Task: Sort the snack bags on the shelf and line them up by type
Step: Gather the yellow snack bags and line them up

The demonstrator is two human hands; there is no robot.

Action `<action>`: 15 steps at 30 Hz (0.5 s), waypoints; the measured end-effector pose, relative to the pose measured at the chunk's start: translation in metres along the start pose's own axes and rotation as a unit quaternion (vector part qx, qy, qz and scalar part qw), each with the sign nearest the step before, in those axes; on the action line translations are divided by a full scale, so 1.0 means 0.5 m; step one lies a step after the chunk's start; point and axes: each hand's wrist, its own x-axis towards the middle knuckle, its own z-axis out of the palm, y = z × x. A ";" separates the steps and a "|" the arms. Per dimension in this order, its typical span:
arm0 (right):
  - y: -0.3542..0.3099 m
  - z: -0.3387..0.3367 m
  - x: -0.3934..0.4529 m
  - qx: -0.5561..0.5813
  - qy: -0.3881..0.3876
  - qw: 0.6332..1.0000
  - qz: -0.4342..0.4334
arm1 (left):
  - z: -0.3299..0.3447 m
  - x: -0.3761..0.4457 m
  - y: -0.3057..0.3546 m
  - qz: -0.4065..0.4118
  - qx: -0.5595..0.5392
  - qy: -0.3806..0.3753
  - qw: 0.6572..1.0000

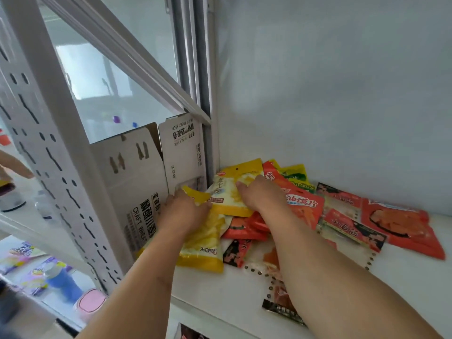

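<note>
Snack bags lie in a loose pile on the white shelf point(244, 285). My left hand point(182, 211) grips the top edge of a yellow bag point(204, 243) at the left of the pile, fingers curled over it. My right hand point(260, 194) lies on a second yellow bag point(228, 195) propped behind it, fingers fairly straight across its face. Orange-red bags point(305, 209) spread to the right, one large one point(401, 223) at the far right. A green-yellow bag point(294, 176) sits at the back. Clear-edged red and black bags point(352, 228) lie among them, and my right forearm covers part of one.
A flattened white cardboard beer carton point(144, 179) stands upright against the shelf's left side, touching my left hand. The perforated white upright point(49, 143) frames the left. The white back wall point(342, 94) is close behind the pile. More packets lie on a lower level point(36, 270).
</note>
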 end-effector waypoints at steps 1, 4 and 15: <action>-0.004 0.002 0.001 -0.004 0.000 1.000 0.015 | -0.002 0.003 -0.006 -0.002 0.011 -0.014 1.000; -0.014 0.003 -0.002 -0.022 0.008 0.999 0.049 | -0.007 0.004 -0.023 -0.011 0.067 -0.053 0.996; -0.015 0.007 0.002 0.024 0.053 0.995 0.087 | -0.007 0.007 -0.043 0.027 0.035 -0.056 0.997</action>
